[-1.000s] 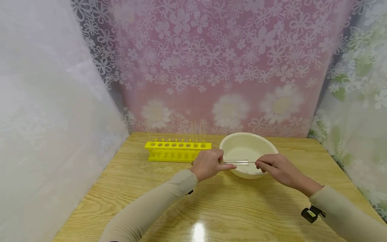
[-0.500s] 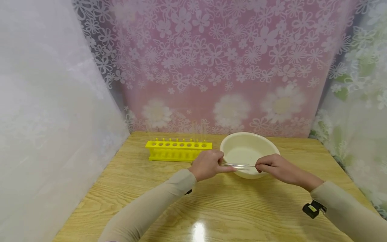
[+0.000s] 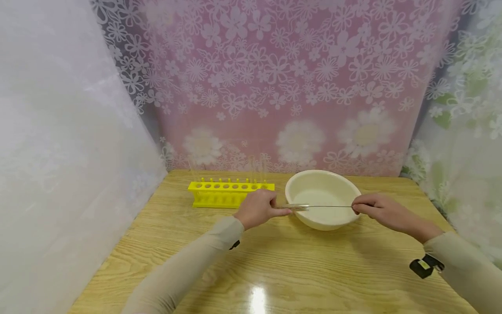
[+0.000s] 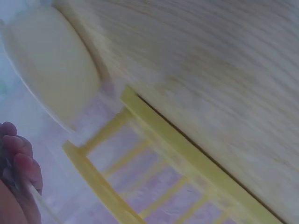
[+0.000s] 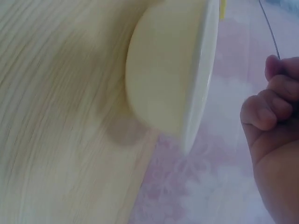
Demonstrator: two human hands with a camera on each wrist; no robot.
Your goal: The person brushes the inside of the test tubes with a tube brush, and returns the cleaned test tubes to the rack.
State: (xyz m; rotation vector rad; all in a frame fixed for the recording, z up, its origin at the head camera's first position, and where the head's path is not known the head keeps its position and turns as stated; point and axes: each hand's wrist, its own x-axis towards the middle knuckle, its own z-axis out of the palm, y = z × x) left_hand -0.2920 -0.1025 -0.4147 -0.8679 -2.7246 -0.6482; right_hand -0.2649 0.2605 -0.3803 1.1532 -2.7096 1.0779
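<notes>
My left hand grips a clear glass test tube held level, its mouth pointing right. A thin wire handle runs straight out of the mouth, and brownish bristles show faintly inside the glass, as of a test tube brush. My right hand pinches the wire's far end, with fingers curled in the right wrist view. Both hands are above the near side of a cream basin. The tube's closed end is hidden by the left hand.
A yellow test tube rack stands left of the basin, partly behind the left hand. Several of its holes show, and clear tubes rise from both its ends. Wood-grain table lies in front; flowered curtains enclose the back and sides.
The right hand has moved right, drawing a longer stretch of wire out of the test tube. The left hand has shifted slightly left and up with the tube. Rack and basin stay put.
</notes>
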